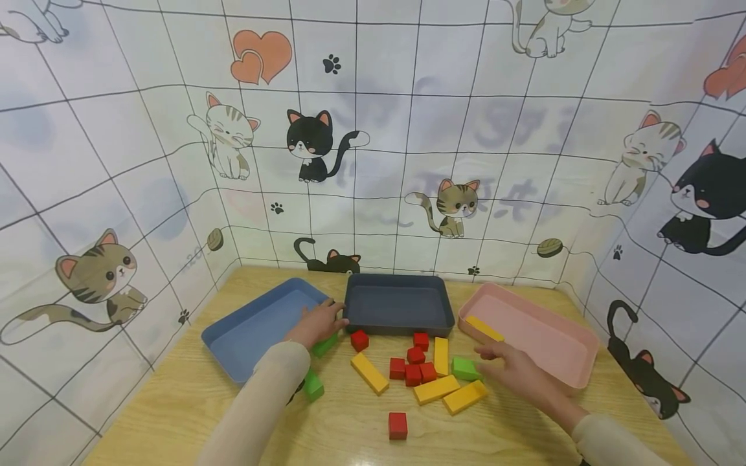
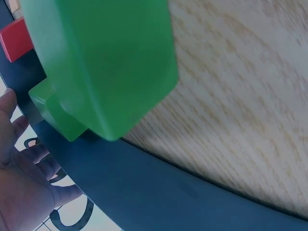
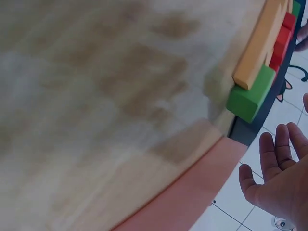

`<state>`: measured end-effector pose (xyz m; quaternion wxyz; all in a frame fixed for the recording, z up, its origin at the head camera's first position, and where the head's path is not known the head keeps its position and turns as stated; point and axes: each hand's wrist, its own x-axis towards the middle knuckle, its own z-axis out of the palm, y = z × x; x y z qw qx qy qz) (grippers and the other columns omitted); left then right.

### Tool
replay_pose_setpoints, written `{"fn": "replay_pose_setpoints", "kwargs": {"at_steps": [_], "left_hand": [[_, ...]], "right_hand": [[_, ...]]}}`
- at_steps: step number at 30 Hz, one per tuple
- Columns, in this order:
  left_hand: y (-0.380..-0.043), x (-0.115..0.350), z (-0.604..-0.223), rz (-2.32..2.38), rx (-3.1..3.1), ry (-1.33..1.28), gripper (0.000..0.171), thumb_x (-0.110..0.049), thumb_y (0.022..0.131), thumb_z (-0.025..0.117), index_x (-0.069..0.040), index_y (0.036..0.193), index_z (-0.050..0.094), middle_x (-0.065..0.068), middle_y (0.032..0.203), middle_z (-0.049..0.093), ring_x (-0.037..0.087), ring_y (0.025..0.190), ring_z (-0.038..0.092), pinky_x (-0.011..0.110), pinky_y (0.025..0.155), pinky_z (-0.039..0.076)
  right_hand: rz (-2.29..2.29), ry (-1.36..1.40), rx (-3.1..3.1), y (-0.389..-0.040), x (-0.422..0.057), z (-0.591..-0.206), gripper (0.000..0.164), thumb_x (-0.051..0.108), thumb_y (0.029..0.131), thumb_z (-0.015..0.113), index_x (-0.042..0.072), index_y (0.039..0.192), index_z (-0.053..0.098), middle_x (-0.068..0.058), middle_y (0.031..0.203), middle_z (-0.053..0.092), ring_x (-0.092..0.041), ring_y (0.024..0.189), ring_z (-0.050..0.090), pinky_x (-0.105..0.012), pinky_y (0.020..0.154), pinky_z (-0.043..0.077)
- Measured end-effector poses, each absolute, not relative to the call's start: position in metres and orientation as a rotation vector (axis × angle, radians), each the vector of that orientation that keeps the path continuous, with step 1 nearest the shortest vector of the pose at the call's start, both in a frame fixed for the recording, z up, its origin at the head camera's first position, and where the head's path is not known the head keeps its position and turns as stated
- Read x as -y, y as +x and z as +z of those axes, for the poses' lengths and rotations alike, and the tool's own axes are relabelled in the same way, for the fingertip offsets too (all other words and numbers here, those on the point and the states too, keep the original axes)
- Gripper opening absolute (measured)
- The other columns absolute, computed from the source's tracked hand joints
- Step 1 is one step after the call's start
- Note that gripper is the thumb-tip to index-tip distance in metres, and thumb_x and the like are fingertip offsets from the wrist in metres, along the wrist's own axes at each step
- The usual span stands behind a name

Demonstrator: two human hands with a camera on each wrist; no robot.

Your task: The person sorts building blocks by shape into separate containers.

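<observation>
My left hand (image 1: 317, 323) hovers between the blue tray (image 1: 218, 336) and the dark grey tray (image 1: 396, 331). Its fingers (image 2: 33, 159) are relaxed and hold nothing in the left wrist view. Below that hand lie a green block (image 1: 325, 346) and, nearer me, another green block (image 1: 313, 386). My right hand (image 1: 515, 372) is beside the pink tray (image 1: 574, 372), fingers loosely spread and nothing in them. Just left of its fingertips sits a third green block (image 1: 465, 369). A yellow block (image 1: 485, 328) lies at the pink tray's left end.
Several red cubes (image 1: 397, 369) cluster in front of the grey tray, beside yellow blocks (image 1: 437, 389). Single red cubes lie apart, one (image 1: 398, 426) near me and one (image 1: 359, 340) by the grey tray's corner. A cat-patterned sheet (image 1: 384, 129) surrounds the wooden table (image 1: 350, 433).
</observation>
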<state>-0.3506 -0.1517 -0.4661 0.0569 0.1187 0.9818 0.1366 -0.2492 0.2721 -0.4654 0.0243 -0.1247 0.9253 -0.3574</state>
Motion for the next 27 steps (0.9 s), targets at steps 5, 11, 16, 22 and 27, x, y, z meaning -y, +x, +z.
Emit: {"fn": "replay_pose_setpoints", "kwargs": {"at_steps": [5,11,16,22,27], "left_hand": [[-0.350,0.151,-0.464,0.400,-2.979,0.367,0.053,-0.042,0.102,0.053,-0.017,0.149,0.046,0.017,0.155,0.036,0.040,0.140,0.037,0.071,0.109,0.017],[-0.350,0.152,-0.465,0.399,-2.982,0.375,0.053,-0.041,0.102,0.054,-0.016,0.148,0.047,0.018,0.155,0.036,0.040,0.139,0.037,0.072,0.109,0.016],[-0.349,0.150,-0.465,0.403,-2.978,0.366,0.054,-0.042,0.102,0.054,-0.016,0.148,0.047,0.018,0.155,0.036,0.039,0.140,0.037,0.071,0.109,0.017],[-0.347,0.150,-0.464,0.396,-2.976,0.364,0.052,-0.040,0.102,0.053,-0.016,0.148,0.047,0.018,0.155,0.036,0.040,0.140,0.037,0.072,0.108,0.017],[-0.348,0.150,-0.464,0.399,-2.977,0.365,0.052,-0.040,0.102,0.054,-0.016,0.148,0.047,0.018,0.155,0.036,0.041,0.139,0.037,0.072,0.108,0.017]], "right_hand": [[-1.096,-0.489,-2.856,-0.237,-0.278,-0.473,0.044,0.032,0.089,0.075,0.008,0.125,0.068,-0.005,0.119,0.067,-0.027,0.108,0.061,-0.050,0.088,0.051],[-1.086,-0.612,-2.878,-0.227,-0.278,-0.483,0.037,0.029,0.090,0.074,0.007,0.119,0.070,-0.002,0.112,0.069,-0.026,0.101,0.064,-0.046,0.086,0.053],[-1.035,-0.696,-2.893,-0.225,-0.274,-0.488,0.034,0.028,0.089,0.075,0.006,0.114,0.071,-0.002,0.108,0.069,-0.022,0.097,0.064,-0.038,0.083,0.054],[-1.055,-0.755,-2.854,-0.225,-0.272,-0.493,0.032,0.026,0.089,0.075,0.005,0.113,0.071,0.000,0.107,0.067,-0.019,0.096,0.064,-0.037,0.084,0.054],[-1.042,-0.761,-2.840,-0.225,-0.272,-0.494,0.032,0.027,0.089,0.076,0.007,0.113,0.071,0.004,0.105,0.064,-0.017,0.097,0.063,-0.038,0.085,0.054]]}}
